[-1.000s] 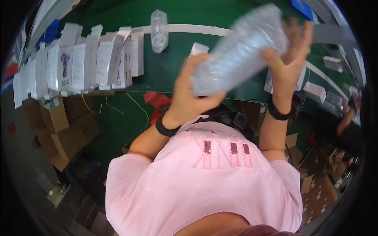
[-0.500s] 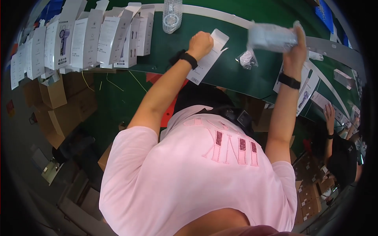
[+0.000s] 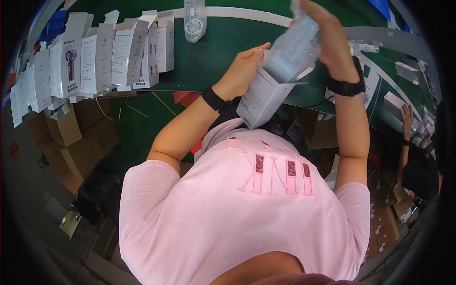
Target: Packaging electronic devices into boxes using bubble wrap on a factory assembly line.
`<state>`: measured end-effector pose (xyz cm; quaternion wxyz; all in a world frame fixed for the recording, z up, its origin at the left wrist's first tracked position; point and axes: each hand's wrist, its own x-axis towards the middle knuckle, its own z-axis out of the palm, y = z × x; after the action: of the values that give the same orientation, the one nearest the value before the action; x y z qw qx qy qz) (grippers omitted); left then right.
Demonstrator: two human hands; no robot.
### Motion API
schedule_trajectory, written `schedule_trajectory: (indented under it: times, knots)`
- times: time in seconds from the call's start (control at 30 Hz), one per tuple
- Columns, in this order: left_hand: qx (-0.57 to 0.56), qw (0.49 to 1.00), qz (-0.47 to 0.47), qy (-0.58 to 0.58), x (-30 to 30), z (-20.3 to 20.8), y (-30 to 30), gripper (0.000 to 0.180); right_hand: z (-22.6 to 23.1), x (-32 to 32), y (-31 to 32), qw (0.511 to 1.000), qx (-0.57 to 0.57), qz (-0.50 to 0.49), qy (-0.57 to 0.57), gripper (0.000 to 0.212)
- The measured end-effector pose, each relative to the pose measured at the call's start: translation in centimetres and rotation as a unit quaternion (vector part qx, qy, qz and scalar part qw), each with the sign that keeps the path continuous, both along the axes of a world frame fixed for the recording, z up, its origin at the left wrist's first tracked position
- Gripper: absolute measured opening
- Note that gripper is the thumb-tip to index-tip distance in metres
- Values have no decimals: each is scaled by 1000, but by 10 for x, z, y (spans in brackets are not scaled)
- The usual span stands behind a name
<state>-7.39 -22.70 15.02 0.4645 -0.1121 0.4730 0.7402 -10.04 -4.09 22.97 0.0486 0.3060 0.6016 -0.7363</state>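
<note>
My left hand (image 3: 241, 73) is closed around the side of a white carton (image 3: 267, 97), which tilts with its open top facing up and away. Above that opening, my right hand (image 3: 333, 42) grips a bubble-wrapped package (image 3: 292, 50) by its upper part. The package slants downward, and its lower end is at the carton's mouth. Whether that end is inside the carton I cannot tell. Part of my right fingers is behind the wrap.
Several white cartons (image 3: 97, 59) stand in a row at the table's left. A clear bubble-wrapped item (image 3: 194, 23) lies at the back. To the right are small boxes (image 3: 408, 72) and another person's hand (image 3: 406, 116). Brown cardboard boxes (image 3: 71, 156) sit below left.
My left hand has raised the carton, now opened out, from the table toward me. My right hand has brought the bubble-wrapped package leftward and tipped it down to the carton's opening.
</note>
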Motion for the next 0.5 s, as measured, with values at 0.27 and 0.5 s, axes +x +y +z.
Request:
schedule_trajectory:
  times: [0.27,0.5]
  knots:
    - [17,996,-80,30,16,-23,-37,50,-49,73,-32,888,346,260,154,33]
    - [-63,982,-37,173,24,-13,-42,58,-16,57,-7,807,215,527,157,19]
